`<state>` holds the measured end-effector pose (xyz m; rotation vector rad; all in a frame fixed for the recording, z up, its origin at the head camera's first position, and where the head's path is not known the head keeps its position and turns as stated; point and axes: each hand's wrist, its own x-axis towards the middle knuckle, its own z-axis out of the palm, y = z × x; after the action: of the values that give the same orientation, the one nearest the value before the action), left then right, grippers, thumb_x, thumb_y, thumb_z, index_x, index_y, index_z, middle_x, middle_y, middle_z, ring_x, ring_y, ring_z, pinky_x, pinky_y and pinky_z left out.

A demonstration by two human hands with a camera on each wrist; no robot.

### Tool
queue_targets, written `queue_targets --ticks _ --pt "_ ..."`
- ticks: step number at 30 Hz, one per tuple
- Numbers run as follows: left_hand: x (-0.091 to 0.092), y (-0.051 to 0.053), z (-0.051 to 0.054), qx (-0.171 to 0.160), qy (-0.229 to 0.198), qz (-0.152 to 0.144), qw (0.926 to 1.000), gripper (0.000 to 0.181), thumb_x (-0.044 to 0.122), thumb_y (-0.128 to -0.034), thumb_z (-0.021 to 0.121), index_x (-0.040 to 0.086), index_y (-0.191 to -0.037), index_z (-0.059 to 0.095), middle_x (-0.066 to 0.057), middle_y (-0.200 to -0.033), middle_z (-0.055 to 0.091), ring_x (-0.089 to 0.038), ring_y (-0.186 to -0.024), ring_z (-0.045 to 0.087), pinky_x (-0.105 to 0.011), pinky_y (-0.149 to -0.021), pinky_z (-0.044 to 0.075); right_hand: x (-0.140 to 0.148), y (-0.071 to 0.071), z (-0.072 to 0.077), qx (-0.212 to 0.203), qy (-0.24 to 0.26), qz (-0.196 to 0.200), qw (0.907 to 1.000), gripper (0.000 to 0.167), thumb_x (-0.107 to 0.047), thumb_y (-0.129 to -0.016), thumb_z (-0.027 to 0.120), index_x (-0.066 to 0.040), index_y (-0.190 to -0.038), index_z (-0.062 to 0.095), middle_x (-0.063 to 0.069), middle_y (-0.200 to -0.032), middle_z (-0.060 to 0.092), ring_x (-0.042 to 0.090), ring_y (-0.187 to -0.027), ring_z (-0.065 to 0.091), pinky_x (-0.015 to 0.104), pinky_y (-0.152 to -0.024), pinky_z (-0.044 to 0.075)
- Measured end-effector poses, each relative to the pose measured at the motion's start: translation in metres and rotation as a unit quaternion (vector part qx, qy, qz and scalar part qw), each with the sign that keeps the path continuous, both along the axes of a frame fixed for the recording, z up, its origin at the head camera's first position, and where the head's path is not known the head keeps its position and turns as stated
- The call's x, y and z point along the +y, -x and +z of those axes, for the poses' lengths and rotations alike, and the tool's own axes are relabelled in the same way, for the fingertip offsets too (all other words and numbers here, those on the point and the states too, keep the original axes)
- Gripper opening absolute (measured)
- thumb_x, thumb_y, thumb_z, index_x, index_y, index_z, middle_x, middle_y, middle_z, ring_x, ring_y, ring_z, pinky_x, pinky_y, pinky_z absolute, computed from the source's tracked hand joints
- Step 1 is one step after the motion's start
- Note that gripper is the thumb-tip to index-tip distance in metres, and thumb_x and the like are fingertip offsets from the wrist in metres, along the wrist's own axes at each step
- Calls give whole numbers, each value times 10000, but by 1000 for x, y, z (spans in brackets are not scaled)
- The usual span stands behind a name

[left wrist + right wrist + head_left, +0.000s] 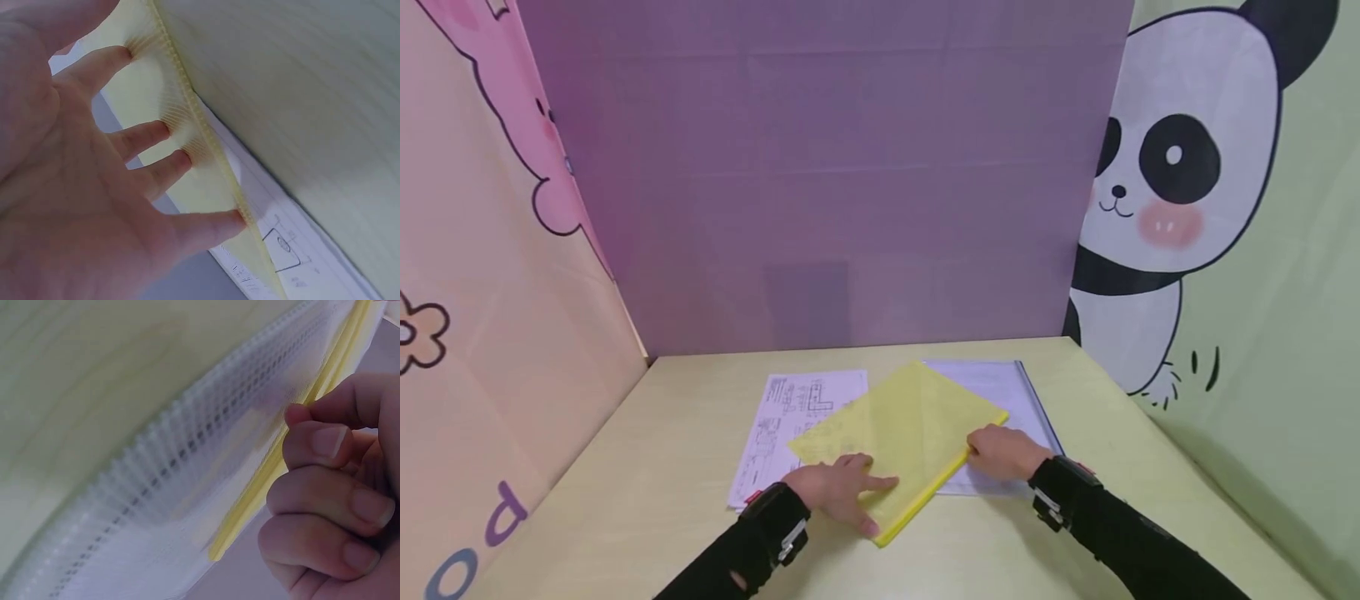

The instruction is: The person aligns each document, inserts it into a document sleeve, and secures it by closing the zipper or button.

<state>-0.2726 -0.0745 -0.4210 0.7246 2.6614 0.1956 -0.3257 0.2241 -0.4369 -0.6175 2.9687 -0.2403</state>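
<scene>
A see-through yellow report cover with a yellow spine bar lies slantwise across the middle of the table, its spine facing the lower right. My left hand spreads its fingers on the cover near the lower corner; in the left wrist view its fingertips press into the yellow sheet and crease it. My right hand pinches the spine bar near its upper right end between thumb and index finger, the other fingers curled, as the right wrist view shows. The cover partly hides the papers beneath it.
A white sheet with printed drawings lies at the left, partly under the cover. A clear folder with a dark spine lies at the right. A purple panel stands along the table's back edge, with printed side walls left and right.
</scene>
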Motion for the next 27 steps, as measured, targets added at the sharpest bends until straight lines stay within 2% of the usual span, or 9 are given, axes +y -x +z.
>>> queue_targets --ticks 8,12,16,27 --pt "1 -2 4 -24 -202 -121 9997 598 540 -931 656 393 -1492 510 -155 -1615 328 -339 -1493 289 -691 -1132 250 0 -2 -3 79 -67 50 9999 204 -138 -942 614 -160 -743 569 -15 -683 508 157 -635 475 344 -617 396" --pt "-1 -4 3 1 -352 -94 9993 616 536 -924 672 365 -1494 514 -159 -1616 328 -380 -1491 278 -680 -1132 266 -1 -5 -1 154 -116 103 9998 209 -138 -927 624 -161 -726 572 -20 -678 506 158 -636 476 344 -614 395" --pt "-3 -7 1 55 -426 -58 9991 656 526 -907 693 356 -1508 491 -134 -1632 313 -409 -1500 242 -677 -1152 224 -2 -7 0 224 -142 177 9995 230 -142 -901 632 -175 -684 564 -49 -652 483 133 -618 457 313 -590 378" --pt "-5 -6 0 22 -369 -68 9993 713 514 -891 714 337 -1533 460 -113 -1650 283 -388 -1515 213 -665 -1166 202 -1 -11 2 87 -55 219 9997 223 -133 -896 640 -176 -685 578 -55 -651 489 121 -610 456 292 -586 382"
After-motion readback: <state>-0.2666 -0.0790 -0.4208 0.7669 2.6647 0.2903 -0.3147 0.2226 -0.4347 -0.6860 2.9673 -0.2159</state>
